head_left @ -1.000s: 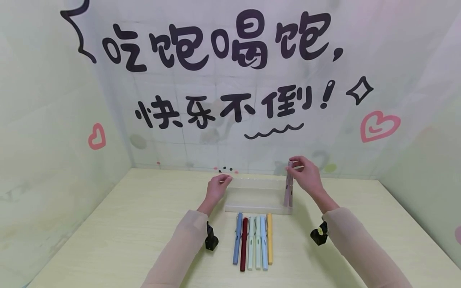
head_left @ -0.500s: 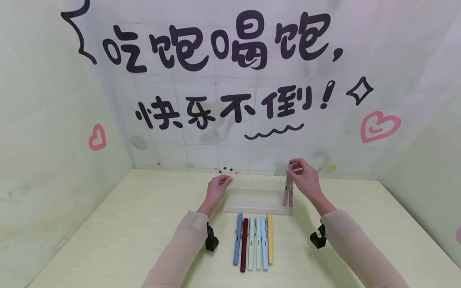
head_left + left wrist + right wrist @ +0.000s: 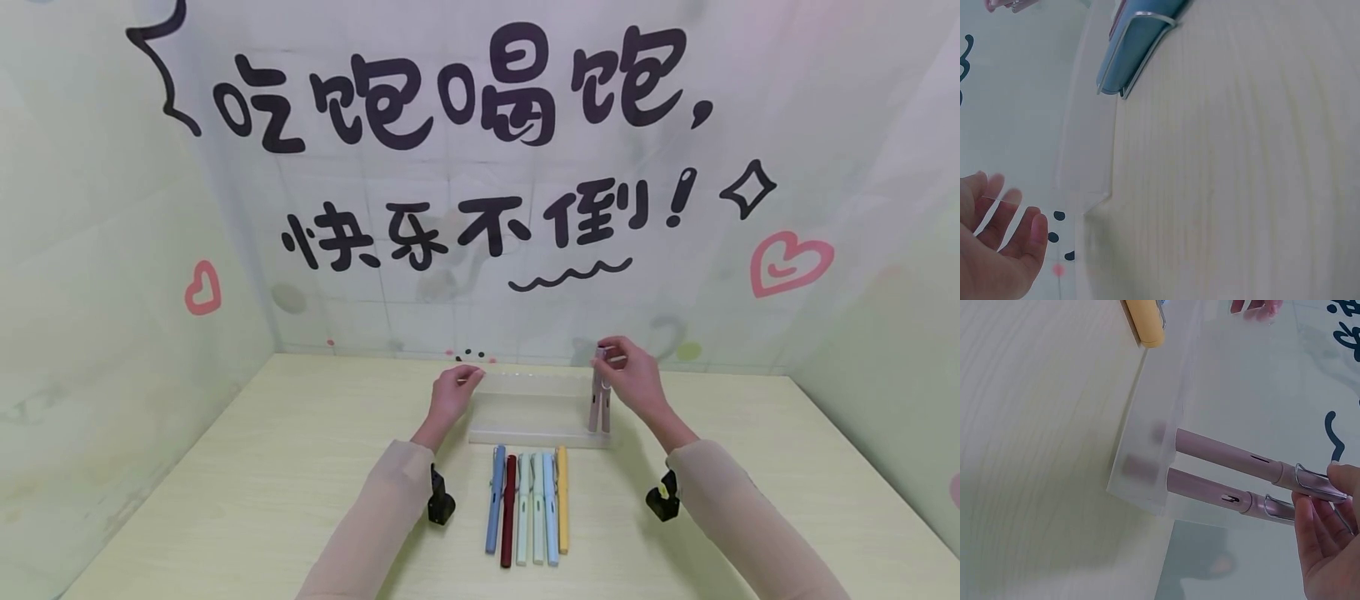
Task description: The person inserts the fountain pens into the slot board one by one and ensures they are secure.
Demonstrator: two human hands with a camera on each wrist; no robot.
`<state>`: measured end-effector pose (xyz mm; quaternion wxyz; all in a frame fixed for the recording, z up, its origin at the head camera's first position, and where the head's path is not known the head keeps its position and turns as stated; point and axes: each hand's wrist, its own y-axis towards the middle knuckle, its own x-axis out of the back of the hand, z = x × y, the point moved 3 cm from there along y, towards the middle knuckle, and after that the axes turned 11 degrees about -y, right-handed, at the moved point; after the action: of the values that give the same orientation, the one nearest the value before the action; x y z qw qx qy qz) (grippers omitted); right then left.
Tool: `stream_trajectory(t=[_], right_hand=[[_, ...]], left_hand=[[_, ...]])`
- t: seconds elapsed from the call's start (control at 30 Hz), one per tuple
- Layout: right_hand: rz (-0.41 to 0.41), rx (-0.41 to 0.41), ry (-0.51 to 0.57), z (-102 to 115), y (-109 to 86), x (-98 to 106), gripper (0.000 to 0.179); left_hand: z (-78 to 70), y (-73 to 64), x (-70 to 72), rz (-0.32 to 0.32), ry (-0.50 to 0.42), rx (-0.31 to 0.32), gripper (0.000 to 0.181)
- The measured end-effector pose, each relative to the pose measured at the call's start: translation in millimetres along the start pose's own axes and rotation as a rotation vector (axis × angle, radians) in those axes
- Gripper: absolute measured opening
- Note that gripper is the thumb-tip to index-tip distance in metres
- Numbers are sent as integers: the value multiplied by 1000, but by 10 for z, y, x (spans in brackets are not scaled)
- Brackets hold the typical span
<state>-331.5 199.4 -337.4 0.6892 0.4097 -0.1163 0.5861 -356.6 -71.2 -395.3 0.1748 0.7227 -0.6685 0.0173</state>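
In the head view, my left hand (image 3: 452, 392) pinches the upper left corner of a clear plastic pen stand (image 3: 525, 437), which has a frosted ledge along its front. The left wrist view shows thumb and fingers around the see-through panel's edge. At the stand's right end, two mauve pens stand side by side with their lower ends in the ledge. My right hand (image 3: 637, 379) pinches the cap of the inner mauve pen (image 3: 1229, 455). The outer mauve pen (image 3: 1207, 492) leans close beside it, its cap end partly hidden behind the fingers.
In front of the stand lies a row of pens: blue (image 3: 494, 500), dark red (image 3: 508, 512), pale green ones (image 3: 537, 517), light blue (image 3: 551, 512) and yellow (image 3: 562, 500). A printed cloth wall (image 3: 420, 317) rises behind the wooden table (image 3: 300, 483).
The right hand has come slightly down and left with the inner mauve pen, whose lower end now shows apart from the outer one. My left hand stays at the stand's corner.
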Motion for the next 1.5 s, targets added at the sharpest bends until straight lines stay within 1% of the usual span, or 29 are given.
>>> stream_trajectory(t=[0.13, 0.27, 0.4, 0.57, 0.8, 0.97, 1.07, 1.23, 1.27, 1.3, 1.33, 1.5], right_hand=[[19, 15, 5, -13, -6, -18, 29], [44, 22, -13, -22, -12, -35, 28], [63, 41, -21, -22, -20, -37, 29], [79, 94, -29, -32, -26, -25, 29], [87, 213, -123, -42, -15, -10, 31], [65, 267, -211, -60, -3, 1, 33], [54, 268, -233, -84, 2, 2, 33], [45, 254, -253, -127, 7, -6, 33], [43, 252, -258, -133, 9, -8, 34], [42, 251, -260, -136, 10, -10, 34], [42, 249, -263, -142, 12, -14, 34], [53, 234, -267, -151, 25, -27, 34]], left_hand=[[0, 1, 1, -1, 7, -7, 24], [-2, 0, 2, 1, 6, -14, 24], [2, 2, 1, 0, 5, -10, 24], [3, 2, 1, 3, 1, -10, 24], [-11, -2, 8, 1, -7, -11, 24], [5, 2, 3, 5, -4, -2, 24], [11, 6, -1, 3, 0, -7, 24], [39, 17, -2, -4, -26, -6, 25], [48, 20, -3, -3, -28, -10, 25], [64, 30, 0, -7, -37, -41, 27], [76, 36, -1, -6, -36, -46, 28], [73, 34, 2, -5, -39, -47, 27]])
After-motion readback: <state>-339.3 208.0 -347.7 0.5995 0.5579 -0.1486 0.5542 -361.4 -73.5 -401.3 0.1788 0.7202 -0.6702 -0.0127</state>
